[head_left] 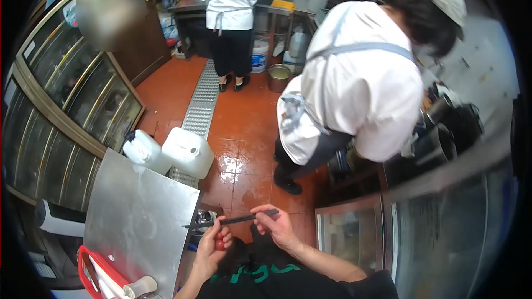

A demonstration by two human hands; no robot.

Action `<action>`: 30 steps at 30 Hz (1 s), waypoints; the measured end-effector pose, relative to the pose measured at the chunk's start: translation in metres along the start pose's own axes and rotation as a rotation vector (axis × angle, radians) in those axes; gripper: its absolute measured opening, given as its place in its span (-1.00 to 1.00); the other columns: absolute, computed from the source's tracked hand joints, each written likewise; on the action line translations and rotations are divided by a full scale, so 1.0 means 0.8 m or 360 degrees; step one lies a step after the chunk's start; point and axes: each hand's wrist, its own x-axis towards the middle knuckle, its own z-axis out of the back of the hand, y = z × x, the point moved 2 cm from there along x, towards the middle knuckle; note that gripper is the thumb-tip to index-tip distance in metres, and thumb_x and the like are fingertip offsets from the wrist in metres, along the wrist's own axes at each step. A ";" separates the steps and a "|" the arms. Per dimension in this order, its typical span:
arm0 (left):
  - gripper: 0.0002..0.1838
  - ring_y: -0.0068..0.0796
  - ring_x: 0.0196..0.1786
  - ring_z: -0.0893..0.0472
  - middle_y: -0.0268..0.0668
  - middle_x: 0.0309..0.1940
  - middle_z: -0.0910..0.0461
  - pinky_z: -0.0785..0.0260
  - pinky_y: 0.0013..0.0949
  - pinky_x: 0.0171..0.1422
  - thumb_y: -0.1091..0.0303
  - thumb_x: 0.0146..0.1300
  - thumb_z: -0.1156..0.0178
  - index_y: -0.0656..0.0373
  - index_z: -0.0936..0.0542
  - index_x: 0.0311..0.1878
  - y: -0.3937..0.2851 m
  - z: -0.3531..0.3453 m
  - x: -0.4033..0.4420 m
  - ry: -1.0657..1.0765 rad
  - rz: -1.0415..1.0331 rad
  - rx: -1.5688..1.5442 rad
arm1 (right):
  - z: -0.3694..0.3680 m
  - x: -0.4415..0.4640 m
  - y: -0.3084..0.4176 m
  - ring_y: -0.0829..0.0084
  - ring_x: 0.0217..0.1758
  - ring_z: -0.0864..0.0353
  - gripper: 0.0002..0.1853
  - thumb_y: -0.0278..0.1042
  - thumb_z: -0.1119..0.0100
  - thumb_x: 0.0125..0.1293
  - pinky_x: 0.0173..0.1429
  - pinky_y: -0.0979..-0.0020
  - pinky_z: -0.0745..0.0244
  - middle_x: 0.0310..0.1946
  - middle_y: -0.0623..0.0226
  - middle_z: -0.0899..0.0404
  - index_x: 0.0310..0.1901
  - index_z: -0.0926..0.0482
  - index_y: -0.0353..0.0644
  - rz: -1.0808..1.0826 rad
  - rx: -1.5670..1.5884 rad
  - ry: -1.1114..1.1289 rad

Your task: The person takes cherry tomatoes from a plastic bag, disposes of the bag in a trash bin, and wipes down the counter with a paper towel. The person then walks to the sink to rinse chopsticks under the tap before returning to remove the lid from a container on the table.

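A slim dark rod point(238, 219) spans the gap between the two hands, held above the near floor, just right of a steel table point(141, 205). The left hand point(210, 245) pinches it between thumb and finger, with a red object point(220, 243) tucked against the palm; from my remote post I cannot tell what that is. The right hand point(275, 229) grips the rod near its other end, fingers bent around it. I judge the step in hand to be two-handed handling of the rod, perhaps wiping or adjusting it. The next move, in my reading, calls for one firm hold while the other hand works along its length, with the left end watched near the table edge.

On the table's near corner I see a red tray point(82, 260). Past its far edge, two white jugs point(190, 152) stand beside a metal drain grate point(200, 102). To the right, a co-worker point(360, 77) in a white top and cap bends toward the cooking side; farther off, a second co-worker point(230, 0) stands at the counter, left of a steel pot point(279, 80) on the floor.
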 end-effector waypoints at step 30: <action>-0.74 -0.59 -0.57 -0.24 -0.48 -0.64 -0.22 -0.07 -0.53 -0.57 0.13 0.29 -0.08 0.07 -0.48 -0.08 -0.402 -0.021 0.468 -0.0381 -0.0076 -0.0504 | -0.136 0.740 0.197 0.45 -0.36 -0.59 -0.86 -0.41 -0.21 0.18 -0.30 0.47 -0.45 -0.37 0.28 -0.57 -0.29 -0.58 -0.30 0.0799 -0.1454 0.0265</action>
